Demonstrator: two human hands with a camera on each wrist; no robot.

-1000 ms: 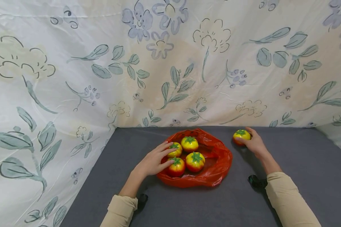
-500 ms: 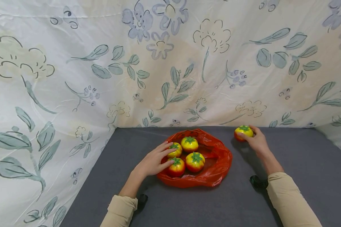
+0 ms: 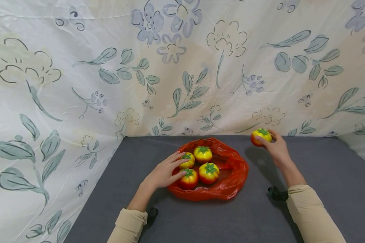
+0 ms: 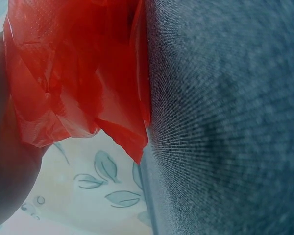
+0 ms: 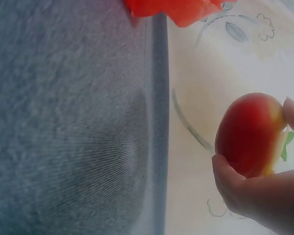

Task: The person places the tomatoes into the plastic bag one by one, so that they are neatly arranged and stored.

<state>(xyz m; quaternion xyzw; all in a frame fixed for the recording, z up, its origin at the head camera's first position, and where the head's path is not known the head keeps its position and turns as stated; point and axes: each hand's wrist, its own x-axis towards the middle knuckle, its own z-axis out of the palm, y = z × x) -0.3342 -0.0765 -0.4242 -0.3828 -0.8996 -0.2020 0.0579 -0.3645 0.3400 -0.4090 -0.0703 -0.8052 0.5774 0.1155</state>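
My right hand (image 3: 276,146) holds a yellow-and-red tomato (image 3: 259,138) with a green leafy top, raised over the back right of the table. In the right wrist view, thumb and fingertips pinch this tomato (image 5: 247,134) from both sides. At the middle, a red plastic bag (image 3: 228,192) lies with its mouth spread wide. Several similar tomatoes (image 3: 209,173) sit inside it. My left hand (image 3: 162,172) rests over the bag's left rim, its fingers extended across the two nearest tomatoes. The left wrist view shows the crumpled outer side of the bag (image 4: 78,73) beside the hand.
The dark grey tabletop (image 3: 219,222) ends at the back against a floral cloth (image 3: 200,67) hung as a wall. More of this cloth closes the left side. A black wrist device (image 3: 276,194) hangs under the right forearm, another (image 3: 152,215) under the left.
My right hand has lifted the tomato up off the table, and its shadow has separated from it. The left hand and the bag stay in place.
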